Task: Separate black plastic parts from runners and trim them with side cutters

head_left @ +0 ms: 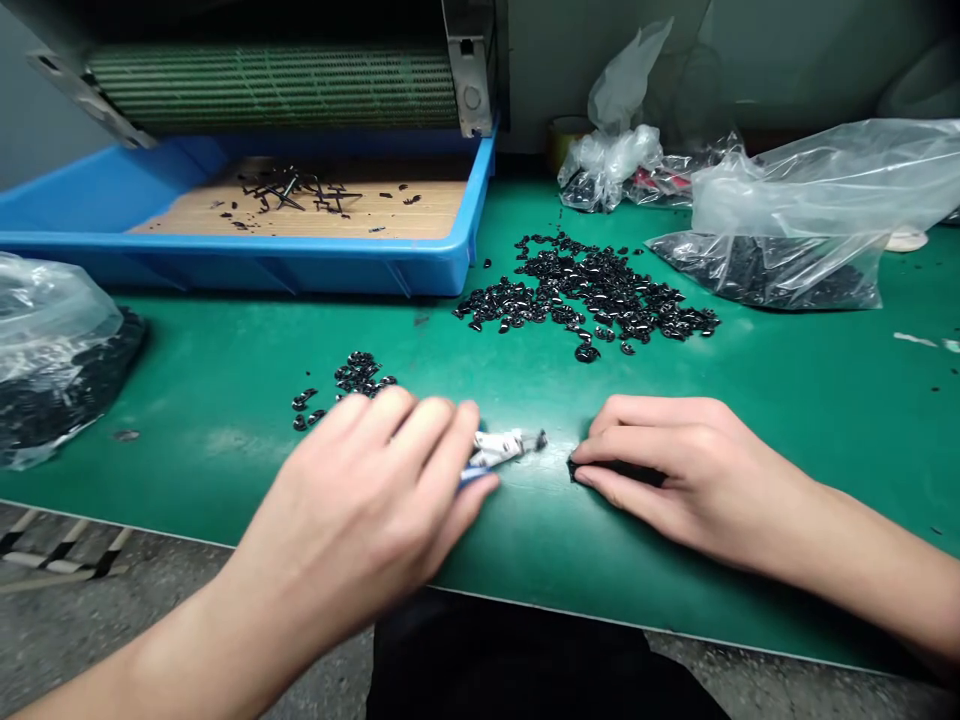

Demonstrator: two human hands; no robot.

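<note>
My left hand [382, 490] is closed around a pair of small pliers [499, 447] with a blue handle and white wrapping near the jaws. The jaws point right, and a small dark bit shows at their tip, slightly blurred. Just across from the tip, my right hand [667, 465] pinches a small black plastic part [573, 468] between thumb and fingers, close to the table surface. Most of that part is hidden by the fingertips. Beyond my hands lies a wide pile of small shiny black parts [592, 285]. A smaller cluster of similar parts [358, 373] lies behind my left hand.
A blue tray [300, 265] with black sprue-like scraps [289, 188] stands at the back left, under a machine with a green belt [277, 90]. Clear bags of black parts lie left [60, 360] and right [787, 260]. A knotted bag [611, 160] is behind. The green table's [525, 560] front edge is near me.
</note>
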